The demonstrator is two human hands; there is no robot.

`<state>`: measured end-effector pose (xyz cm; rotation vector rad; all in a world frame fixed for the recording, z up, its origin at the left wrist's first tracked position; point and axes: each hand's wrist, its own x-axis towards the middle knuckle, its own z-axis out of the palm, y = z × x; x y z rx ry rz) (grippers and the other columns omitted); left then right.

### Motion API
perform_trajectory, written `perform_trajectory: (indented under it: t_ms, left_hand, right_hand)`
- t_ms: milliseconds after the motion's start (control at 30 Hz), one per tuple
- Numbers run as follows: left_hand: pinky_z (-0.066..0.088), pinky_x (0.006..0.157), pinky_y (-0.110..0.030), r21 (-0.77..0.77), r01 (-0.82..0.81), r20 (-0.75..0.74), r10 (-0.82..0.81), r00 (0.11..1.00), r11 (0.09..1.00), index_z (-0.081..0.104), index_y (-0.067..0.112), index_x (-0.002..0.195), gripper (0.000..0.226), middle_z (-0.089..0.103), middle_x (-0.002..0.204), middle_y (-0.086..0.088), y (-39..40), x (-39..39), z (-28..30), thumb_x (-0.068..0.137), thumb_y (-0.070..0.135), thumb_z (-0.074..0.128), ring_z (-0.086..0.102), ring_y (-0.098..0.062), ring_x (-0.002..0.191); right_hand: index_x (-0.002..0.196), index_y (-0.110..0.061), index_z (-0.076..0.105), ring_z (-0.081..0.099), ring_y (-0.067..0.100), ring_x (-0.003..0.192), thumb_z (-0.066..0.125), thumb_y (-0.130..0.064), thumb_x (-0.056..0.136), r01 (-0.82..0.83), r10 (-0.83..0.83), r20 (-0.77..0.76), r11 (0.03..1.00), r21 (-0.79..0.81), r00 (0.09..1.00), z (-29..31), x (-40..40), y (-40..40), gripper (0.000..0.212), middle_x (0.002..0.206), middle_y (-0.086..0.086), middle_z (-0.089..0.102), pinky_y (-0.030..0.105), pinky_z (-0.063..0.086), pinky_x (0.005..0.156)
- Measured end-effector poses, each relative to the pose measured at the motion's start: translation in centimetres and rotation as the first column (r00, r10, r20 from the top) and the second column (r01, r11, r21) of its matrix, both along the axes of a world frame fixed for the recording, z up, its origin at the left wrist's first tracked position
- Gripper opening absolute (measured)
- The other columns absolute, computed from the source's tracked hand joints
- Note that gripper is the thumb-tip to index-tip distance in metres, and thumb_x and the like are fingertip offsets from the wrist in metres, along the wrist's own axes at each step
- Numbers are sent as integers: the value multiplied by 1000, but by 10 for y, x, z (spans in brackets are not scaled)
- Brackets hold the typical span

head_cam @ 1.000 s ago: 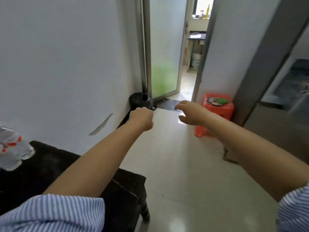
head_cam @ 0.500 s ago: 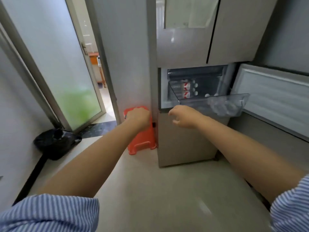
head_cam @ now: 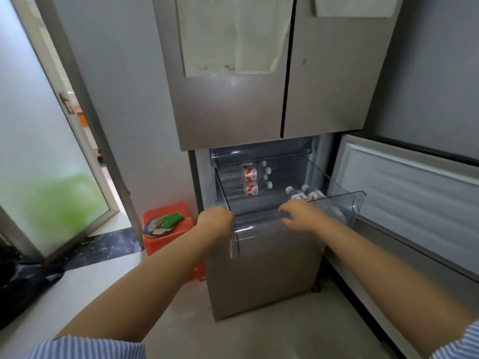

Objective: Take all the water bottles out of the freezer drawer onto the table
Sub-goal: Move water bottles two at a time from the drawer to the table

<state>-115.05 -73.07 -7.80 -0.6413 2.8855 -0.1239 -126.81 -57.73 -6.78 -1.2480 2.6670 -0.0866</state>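
Clear plastic is under both hands: the left hand [head_cam: 216, 221] curls at the front left corner of the pulled-out transparent freezer drawer [head_cam: 337, 203], the right hand [head_cam: 298, 215] rests loosely curled on its front rim, holding nothing. Two red-labelled water bottles [head_cam: 307, 195] lie just beyond the right hand, caps pointing away; the stacked bottles [head_cam: 251, 180] lie crosswise further back.

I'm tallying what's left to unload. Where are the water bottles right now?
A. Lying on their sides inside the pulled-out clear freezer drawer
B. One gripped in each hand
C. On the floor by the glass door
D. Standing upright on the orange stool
A: the water bottles lie on their sides inside the clear freezer drawer, neither hand holding one.
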Motion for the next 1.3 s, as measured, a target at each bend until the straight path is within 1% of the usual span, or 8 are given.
perform_trajectory:
  t_ms: [500, 667, 767, 833, 933, 1000, 1067, 1300]
  left_hand:
    - [45, 97, -37, 371, 28, 41, -47, 998, 928, 55, 5, 124, 40, 56, 130, -16, -33, -238, -49, 97, 31, 41, 54, -30, 119]
    - [41, 102, -33, 738, -194, 51, 233, 971, 647, 54, 3, 127, 43, 53, 136, -17, -13, -317, -74, 98, 32, 42, 51, -29, 125]
    - [51, 75, -17, 881, -299, 127, 426, 896, 367, 60, 7, 101, 25, 63, 105, -10, -2, -357, -97, 96, 29, 49, 63, -23, 95]
    - [47, 66, -18, 912, -326, 149, 539, 829, 249, 48, 15, 76, 20, 56, 83, -4, 1, -376, -109, 93, 24, 53, 57, -17, 73]
    - [48, 72, -24, 913, -357, 192, 567, 801, 195, 43, 17, 62, 33, 60, 96, -9, 2, -394, -126, 91, 28, 55, 59, -18, 90]
    - [51, 77, -27, 925, -363, 227, 598, 768, 115, 46, 14, 64, 29, 60, 89, -8, 0, -400, -135, 87, 23, 61, 60, -18, 88]
    - [51, 77, -27, 927, -374, 272, 643, 716, 24, 47, 8, 84, 26, 58, 87, -7, -4, -400, -140, 79, 20, 70, 64, -23, 91]
    - [54, 76, -33, 937, -344, 253, 792, 556, -57, 35, 10, 118, 61, 52, 77, -1, -25, -365, -146, 73, 14, 76, 61, -23, 77]
  right_hand:
    - [125, -6, 57, 54, 29, 118, 45, -18, 94, 292, -304, 134, 951, 103, 943, -38, -228, -20, 35, 130, 16, 57, 30, 43, 95]
    - [128, -10, 56, 52, 26, 122, 47, -19, 94, 176, -219, 199, 961, 212, 955, -59, -286, -35, 37, 134, 12, 56, 28, 40, 100]
    - [120, -7, 61, 55, 25, 117, 46, -13, 94, 180, -223, 221, 963, 199, 949, -78, -317, -36, 30, 126, 14, 60, 23, 41, 89]
    - [88, -7, 64, 59, 18, 96, 43, -7, 95, 179, -229, 223, 959, 221, 948, -89, -334, -35, 22, 94, 11, 62, 7, 37, 68]
    - [57, -25, 40, 46, 11, 84, 43, -6, 94, 184, -231, 259, 964, 193, 938, -98, -352, -37, 42, 65, -10, 41, 5, 30, 51]
    - [87, -12, 65, 55, 19, 101, 43, -7, 94, 154, -201, 230, 966, 208, 952, -103, -358, -38, 23, 93, 6, 64, 16, 38, 65]
    - [119, -5, 59, 54, 25, 116, 42, -7, 94, 123, -177, 234, 966, 229, 956, -102, -359, -42, 30, 124, 14, 60, 23, 41, 86]
    - [126, -5, 51, 54, 32, 118, 47, -18, 93, 136, -178, 196, 967, 214, 964, -120, -364, -76, 36, 129, 19, 57, 35, 46, 99]
